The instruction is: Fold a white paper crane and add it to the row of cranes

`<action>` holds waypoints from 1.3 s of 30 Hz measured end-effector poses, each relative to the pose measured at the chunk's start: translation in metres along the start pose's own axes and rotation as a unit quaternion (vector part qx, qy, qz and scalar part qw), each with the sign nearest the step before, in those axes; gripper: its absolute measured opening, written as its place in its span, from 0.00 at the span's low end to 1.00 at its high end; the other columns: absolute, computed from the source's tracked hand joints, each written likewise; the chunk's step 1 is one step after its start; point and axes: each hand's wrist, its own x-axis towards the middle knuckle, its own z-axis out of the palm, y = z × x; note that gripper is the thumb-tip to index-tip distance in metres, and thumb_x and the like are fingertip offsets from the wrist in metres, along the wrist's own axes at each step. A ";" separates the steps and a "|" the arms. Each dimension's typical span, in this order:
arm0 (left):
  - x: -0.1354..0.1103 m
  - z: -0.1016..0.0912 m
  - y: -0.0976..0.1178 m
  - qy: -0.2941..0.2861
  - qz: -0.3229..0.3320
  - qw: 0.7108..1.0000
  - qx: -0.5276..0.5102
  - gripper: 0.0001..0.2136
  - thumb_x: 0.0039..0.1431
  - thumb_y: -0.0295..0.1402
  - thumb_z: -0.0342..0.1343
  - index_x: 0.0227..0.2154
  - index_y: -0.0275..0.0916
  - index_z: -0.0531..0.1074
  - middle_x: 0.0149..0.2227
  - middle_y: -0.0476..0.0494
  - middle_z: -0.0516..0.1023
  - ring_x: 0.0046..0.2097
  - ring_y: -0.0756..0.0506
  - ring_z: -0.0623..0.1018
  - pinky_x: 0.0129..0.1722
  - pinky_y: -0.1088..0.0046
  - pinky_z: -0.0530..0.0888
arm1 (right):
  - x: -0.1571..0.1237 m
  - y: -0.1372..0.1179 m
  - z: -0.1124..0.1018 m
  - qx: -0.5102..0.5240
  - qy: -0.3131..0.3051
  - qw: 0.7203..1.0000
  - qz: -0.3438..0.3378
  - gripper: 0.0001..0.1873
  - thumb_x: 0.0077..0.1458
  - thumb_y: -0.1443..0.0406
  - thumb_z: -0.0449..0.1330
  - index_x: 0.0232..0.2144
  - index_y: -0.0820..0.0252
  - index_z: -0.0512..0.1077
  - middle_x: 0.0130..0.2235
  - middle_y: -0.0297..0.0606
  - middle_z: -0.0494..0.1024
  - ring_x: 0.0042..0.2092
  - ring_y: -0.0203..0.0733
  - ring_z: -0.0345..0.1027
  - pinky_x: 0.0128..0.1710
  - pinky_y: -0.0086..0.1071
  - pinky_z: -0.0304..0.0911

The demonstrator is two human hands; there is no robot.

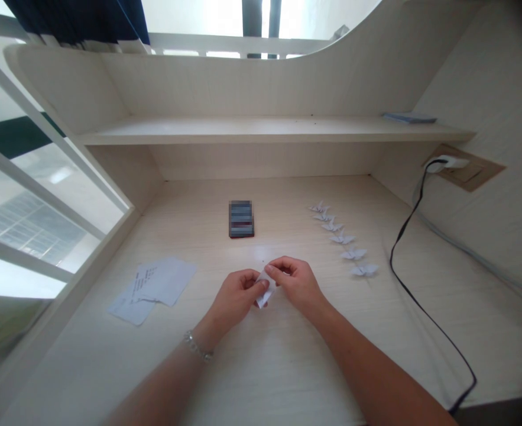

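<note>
Folded white paper (264,294), pinched up over the middle of the desk (185,236). Is that the piece in work?

Yes, that's the one. The left hand (238,296) and right hand (294,283) are together, their fingertips closed on it from both sides.

What shape has it reached so far?

Hard to say. The fingers cover most of it and only a pale corner shows below them, so I can't tell how many folds it has.

And what's finished?

Six paper cranes (343,238), wings spread, stand in a slanting line to the right of the hands, well apart from them.

Is there any paper left over?

Some. Loose printed sheets (165,282) overlap to the left of the hands, and none looks folded, as far as I can see. Neither hand touches them or the cranes.

Anything else near the hands?

A dark rectangular object (241,219), pixelated past recognising, lies flat ahead of them. A beaded bracelet (197,346) circles the left wrist. Further right, a black cable (414,278) runs down and along the desk from a plug (447,164) in the wall.
</note>
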 end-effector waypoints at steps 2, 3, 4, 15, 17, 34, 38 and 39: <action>0.000 0.000 0.000 -0.005 -0.003 1.000 0.001 0.12 0.52 0.39 0.55 0.24 0.33 0.72 0.19 0.45 0.74 0.21 0.51 0.70 0.22 0.77 0.66 | 0.002 0.000 -0.001 0.021 -0.002 1.000 0.010 0.11 0.46 0.58 0.61 0.26 0.62 0.74 0.25 0.35 0.73 0.27 0.36 0.64 0.26 0.29 0.61; 0.000 0.000 -0.001 -0.005 -0.005 1.000 -0.001 0.12 0.51 0.39 0.55 0.24 0.33 0.72 0.19 0.45 0.74 0.21 0.50 0.71 0.22 0.76 0.66 | 0.002 0.000 -0.002 0.036 0.001 0.999 0.017 0.12 0.46 0.58 0.60 0.26 0.62 0.74 0.24 0.34 0.72 0.26 0.35 0.64 0.26 0.28 0.61; 0.000 0.000 -0.001 -0.004 -0.007 1.000 -0.004 0.12 0.50 0.39 0.56 0.25 0.33 0.72 0.20 0.45 0.74 0.22 0.50 0.71 0.22 0.76 0.66 | 0.003 0.000 -0.002 0.049 0.007 0.998 0.022 0.12 0.47 0.57 0.60 0.27 0.62 0.73 0.24 0.34 0.72 0.26 0.35 0.63 0.25 0.28 0.61; 0.000 -0.004 0.007 0.084 0.023 0.992 -0.086 0.11 0.48 0.38 0.59 0.28 0.33 0.73 0.25 0.45 0.75 0.27 0.49 0.73 0.26 0.75 0.69 | -0.002 -0.003 0.002 0.075 -0.076 0.993 0.058 0.09 0.44 0.62 0.62 0.30 0.61 0.72 0.26 0.34 0.75 0.27 0.35 0.67 0.24 0.26 0.60; -0.001 -0.005 0.008 0.061 0.017 0.986 -0.154 0.12 0.51 0.38 0.57 0.31 0.33 0.73 0.28 0.42 0.76 0.29 0.48 0.75 0.30 0.73 0.71 | -0.001 -0.005 0.002 0.090 -0.057 0.992 0.063 0.08 0.43 0.63 0.63 0.28 0.62 0.73 0.25 0.34 0.74 0.26 0.34 0.66 0.25 0.27 0.60; 0.002 -0.002 0.000 0.037 0.050 0.976 -0.211 0.08 0.51 0.31 0.59 0.34 0.33 0.73 0.30 0.44 0.77 0.32 0.50 0.74 0.34 0.73 0.72 | -0.002 -0.009 0.000 0.093 -0.044 0.994 0.037 0.09 0.44 0.62 0.63 0.26 0.64 0.73 0.23 0.32 0.71 0.24 0.32 0.60 0.24 0.27 0.56; 0.003 -0.002 -0.002 0.046 0.046 0.981 -0.183 0.08 0.51 0.31 0.59 0.33 0.33 0.73 0.29 0.45 0.77 0.31 0.51 0.74 0.34 0.74 0.72 | -0.004 -0.008 0.001 0.056 -0.041 0.997 0.024 0.08 0.46 0.62 0.61 0.25 0.63 0.73 0.22 0.32 0.70 0.24 0.33 0.61 0.24 0.26 0.57; 0.003 -0.003 -0.003 0.050 0.044 0.983 -0.171 0.07 0.51 0.31 0.59 0.33 0.33 0.73 0.28 0.46 0.77 0.31 0.51 0.74 0.33 0.75 0.72 | -0.005 -0.008 0.001 0.042 -0.038 0.998 0.018 0.08 0.47 0.62 0.60 0.25 0.63 0.73 0.22 0.32 0.71 0.25 0.33 0.61 0.24 0.26 0.57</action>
